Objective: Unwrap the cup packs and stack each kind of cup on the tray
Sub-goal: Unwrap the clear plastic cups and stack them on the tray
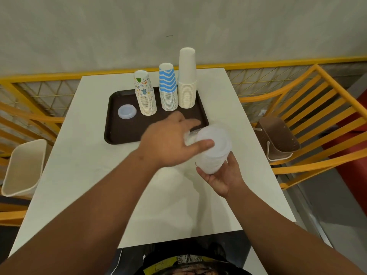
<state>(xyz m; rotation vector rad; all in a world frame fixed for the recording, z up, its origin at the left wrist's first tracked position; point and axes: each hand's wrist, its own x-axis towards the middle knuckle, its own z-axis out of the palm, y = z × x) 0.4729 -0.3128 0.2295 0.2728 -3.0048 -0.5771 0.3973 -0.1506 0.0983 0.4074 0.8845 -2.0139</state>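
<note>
Both hands (222, 175) hold translucent, blurred lid stack (215, 149).

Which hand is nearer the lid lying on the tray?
Left. The left hand reaches over the tray's near edge, right of the lid; the right hand is farther, off the tray.

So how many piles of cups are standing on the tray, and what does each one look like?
Picture-print stack: 1
Blue zigzag stack: 1
Plain white stack: 1
Total on the tray: 3
</note>
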